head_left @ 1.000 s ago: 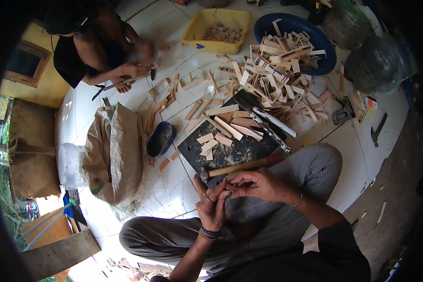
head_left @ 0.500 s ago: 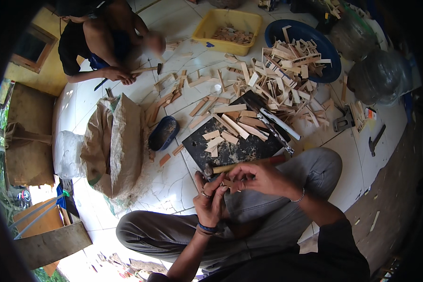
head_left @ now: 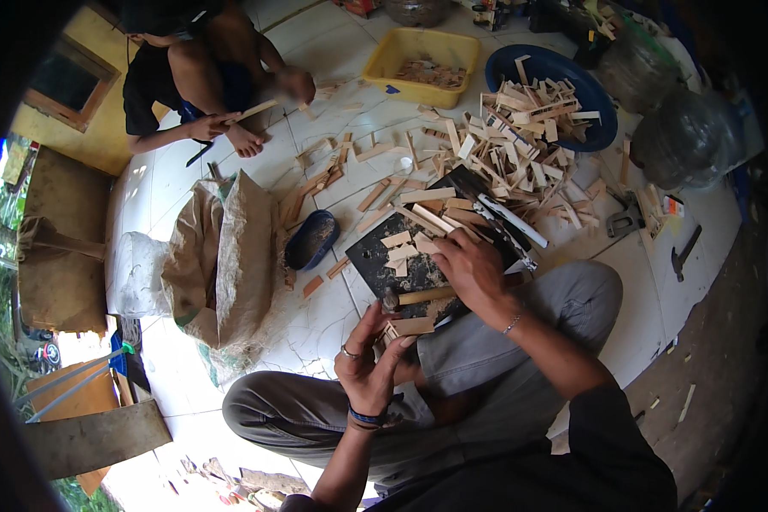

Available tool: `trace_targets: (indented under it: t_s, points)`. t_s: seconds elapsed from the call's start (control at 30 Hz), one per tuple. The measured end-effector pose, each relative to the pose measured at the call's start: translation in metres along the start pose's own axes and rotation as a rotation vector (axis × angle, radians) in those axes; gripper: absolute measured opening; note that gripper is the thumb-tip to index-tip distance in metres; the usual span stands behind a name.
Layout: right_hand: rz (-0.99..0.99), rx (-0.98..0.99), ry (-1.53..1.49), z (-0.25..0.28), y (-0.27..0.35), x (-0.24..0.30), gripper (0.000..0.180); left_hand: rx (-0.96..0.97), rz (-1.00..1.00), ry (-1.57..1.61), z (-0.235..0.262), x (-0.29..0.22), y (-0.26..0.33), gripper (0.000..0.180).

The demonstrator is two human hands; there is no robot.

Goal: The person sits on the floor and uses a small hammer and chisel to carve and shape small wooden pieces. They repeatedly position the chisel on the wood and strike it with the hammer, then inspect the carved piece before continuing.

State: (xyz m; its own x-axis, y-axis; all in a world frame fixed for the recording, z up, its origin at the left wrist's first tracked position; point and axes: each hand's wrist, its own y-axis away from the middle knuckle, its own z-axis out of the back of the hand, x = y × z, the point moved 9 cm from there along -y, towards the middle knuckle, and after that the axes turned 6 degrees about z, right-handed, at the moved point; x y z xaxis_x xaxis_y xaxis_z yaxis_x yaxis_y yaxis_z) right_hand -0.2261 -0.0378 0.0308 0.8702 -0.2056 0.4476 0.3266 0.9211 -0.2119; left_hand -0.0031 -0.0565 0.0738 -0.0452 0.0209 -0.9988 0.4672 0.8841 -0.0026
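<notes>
White tiled floor [head_left: 311,299], littered with wood offcuts; blue basin [head_left: 602,115] and yellow tub [head_left: 377,72] at far side, co-worker's hand [head_left: 206,128] upper left. Left hand [head_left: 367,367] pinches a wood piece [head_left: 414,326] between thumb and fingers, above the lap, just beside the hammer [head_left: 422,296]. Right hand [head_left: 478,269] is down at the loose strips [head_left: 435,220] on the black board [head_left: 374,266]; fingertips partly hidden, can't tell if they grip one. To do it well, I'd keep the left pinch light but steady, edges square, and have the right take single strips by their long edges without dragging the rest. Held piece: small, flat, pale tan, straight-edged, unpainted; more edges show beside it, count unclear.
</notes>
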Motion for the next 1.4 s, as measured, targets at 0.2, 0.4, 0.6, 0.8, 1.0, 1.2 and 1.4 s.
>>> trace_targets:
  t_s: [0.2,0.4,0.6,0.8,1.0,1.2,1.4]
  points:
    - [0.094,0.076,-0.662,0.069,0.032,0.046,0.03,0.047,0.047,0.122,0.005,-0.013,-0.001,0.053]
    - [0.137,0.017,-0.832,0.117,0.06,0.077,0.039,0.137,-0.009,0.12,-0.003,-0.028,0.008,0.043]
    - [0.178,0.015,-0.763,0.119,0.067,0.082,0.038,0.15,-0.011,0.114,-0.01,-0.036,0.007,0.042]
    - [0.197,0.014,-0.737,0.121,0.07,0.084,0.041,0.103,0.16,0.254,-0.015,-0.032,0.011,0.042]
    - [0.188,0.006,-0.708,0.123,0.07,0.087,0.051,0.09,0.177,0.28,-0.013,-0.028,0.008,0.043]
    - [0.152,0.012,-0.743,0.118,0.067,0.086,0.048,0.078,0.24,0.383,-0.015,-0.021,0.01,0.042]
    - [-0.041,0.183,-0.833,0.079,0.068,0.059,0.036,0.177,0.334,0.295,-0.014,-0.007,0.017,0.046]
